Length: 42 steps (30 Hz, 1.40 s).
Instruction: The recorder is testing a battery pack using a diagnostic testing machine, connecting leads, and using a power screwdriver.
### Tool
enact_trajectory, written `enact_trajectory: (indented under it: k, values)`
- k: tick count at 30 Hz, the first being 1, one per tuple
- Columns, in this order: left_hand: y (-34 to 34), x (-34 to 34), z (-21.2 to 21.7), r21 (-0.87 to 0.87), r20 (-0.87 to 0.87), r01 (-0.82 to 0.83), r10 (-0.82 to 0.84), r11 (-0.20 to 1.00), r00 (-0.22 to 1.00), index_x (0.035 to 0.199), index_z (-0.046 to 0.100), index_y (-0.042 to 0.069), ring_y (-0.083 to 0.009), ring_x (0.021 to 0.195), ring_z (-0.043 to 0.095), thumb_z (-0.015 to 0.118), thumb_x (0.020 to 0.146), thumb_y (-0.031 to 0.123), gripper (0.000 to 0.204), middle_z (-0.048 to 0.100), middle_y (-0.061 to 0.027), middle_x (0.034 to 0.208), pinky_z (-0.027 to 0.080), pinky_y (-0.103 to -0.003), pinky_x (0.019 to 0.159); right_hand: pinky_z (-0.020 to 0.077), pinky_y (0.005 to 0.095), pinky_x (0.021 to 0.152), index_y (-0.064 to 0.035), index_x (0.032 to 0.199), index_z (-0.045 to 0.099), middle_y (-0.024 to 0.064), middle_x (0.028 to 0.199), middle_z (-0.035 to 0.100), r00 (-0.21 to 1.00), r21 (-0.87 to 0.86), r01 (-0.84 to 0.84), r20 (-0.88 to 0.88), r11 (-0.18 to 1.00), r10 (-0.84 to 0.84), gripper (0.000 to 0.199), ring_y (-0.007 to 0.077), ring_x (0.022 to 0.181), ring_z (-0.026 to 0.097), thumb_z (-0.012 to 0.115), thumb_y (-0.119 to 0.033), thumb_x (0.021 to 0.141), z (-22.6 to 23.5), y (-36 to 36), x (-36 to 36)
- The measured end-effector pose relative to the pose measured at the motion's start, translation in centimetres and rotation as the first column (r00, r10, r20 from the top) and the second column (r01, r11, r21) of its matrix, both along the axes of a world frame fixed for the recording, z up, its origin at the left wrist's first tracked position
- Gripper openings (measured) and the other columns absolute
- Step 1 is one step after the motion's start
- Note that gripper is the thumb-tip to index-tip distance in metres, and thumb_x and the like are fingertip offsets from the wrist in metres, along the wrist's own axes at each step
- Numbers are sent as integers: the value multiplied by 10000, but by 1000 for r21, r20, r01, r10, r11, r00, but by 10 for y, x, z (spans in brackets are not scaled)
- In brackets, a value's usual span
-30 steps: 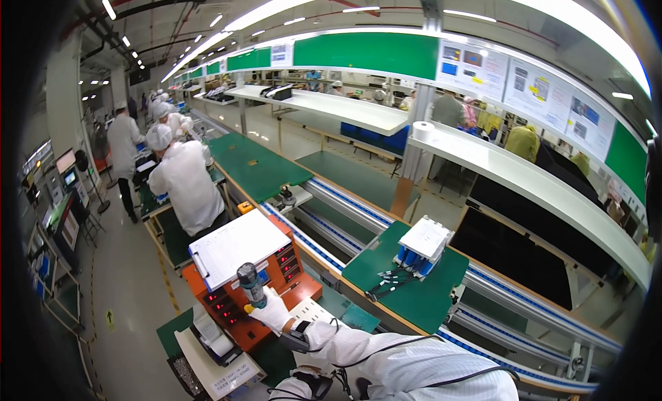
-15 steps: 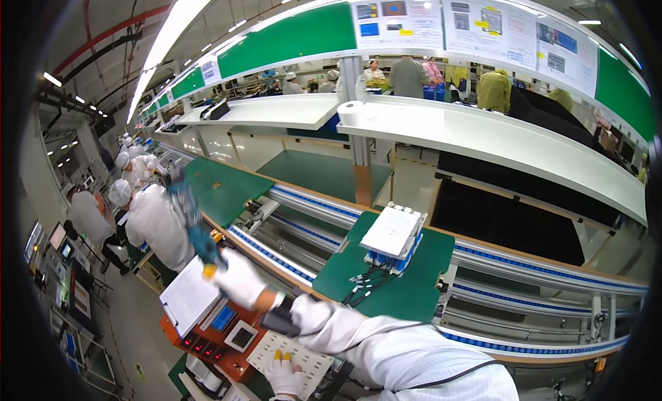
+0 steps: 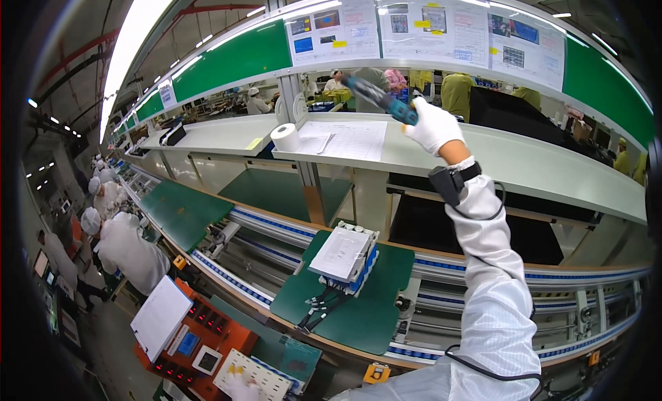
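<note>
My right hand (image 3: 434,127), in a white glove with a black band at the wrist, is closed around a teal and black power tool (image 3: 379,99). It is raised over the long white shelf (image 3: 441,147), and the tool points up and to the left, smeared by motion. Low in the picture my left hand (image 3: 241,386), gloved with yellow fingertips, lies with fingers stretched out on a white slotted plate (image 3: 265,382). A white-topped block with blue sides (image 3: 343,255) and black cables (image 3: 321,310) rests on a green board (image 3: 376,311) across the conveyor.
An orange box with red displays (image 3: 227,326) stands beside the left hand, a clipboard (image 3: 162,315) leaning at its edge. On the shelf are a white roll (image 3: 285,137) and paper sheets (image 3: 355,140). Conveyor rails (image 3: 476,270) run across. Co-workers (image 3: 131,246) are at the left.
My right hand has swung the tool up and to the right, from above the orange box to over the shelf. The view has shifted right; my left hand remains on the slotted plate.
</note>
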<state>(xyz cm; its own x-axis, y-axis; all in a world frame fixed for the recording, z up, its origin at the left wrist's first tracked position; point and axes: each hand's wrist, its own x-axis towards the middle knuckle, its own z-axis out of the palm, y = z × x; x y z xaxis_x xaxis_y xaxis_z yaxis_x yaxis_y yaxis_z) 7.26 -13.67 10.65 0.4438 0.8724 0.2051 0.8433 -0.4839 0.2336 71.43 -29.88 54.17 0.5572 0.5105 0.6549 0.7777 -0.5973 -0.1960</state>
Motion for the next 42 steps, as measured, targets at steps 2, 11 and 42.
enact_trajectory:
  k: [2, 11, 42]
  values:
    - [23, 12, -2, 20, 283, -77, 69, 997, 957, 1207, 545, -26, -448, 1166, 467, 684, 701, 92, 537, 519, -247, 1210, 360, -496, 1039, 530, 455, 794, -67, 1060, 577, 207, 979, 680, 994, -198, 87, 81, 976, -72, 393, 380, 915, 663, 681, -311, 770, -12, -6, 29]
    - [140, 62, 133, -5, 650, -167, 130, 986, 749, 1245, 567, -21, -376, 1164, 545, 637, 855, 214, 461, 596, -223, 1210, 410, -404, 1021, 510, 418, 848, 2, 1070, 653, 233, 1023, 681, 971, -225, -214, -150, 950, 183, 486, 375, 968, 659, 781, -268, 686, -58, -16, 79]
    - [127, -93, 336, 105, 671, -879, 619, 466, 409, 1176, 642, 108, -291, 1023, 646, 586, 843, 336, 408, 646, -151, 1150, 520, -405, 860, 470, 294, 740, -39, 1100, 546, 66, 880, 552, -735, 401, -677, -403, -617, 545, 442, 171, 804, 571, 768, -100, 722, -151, 45, -518]
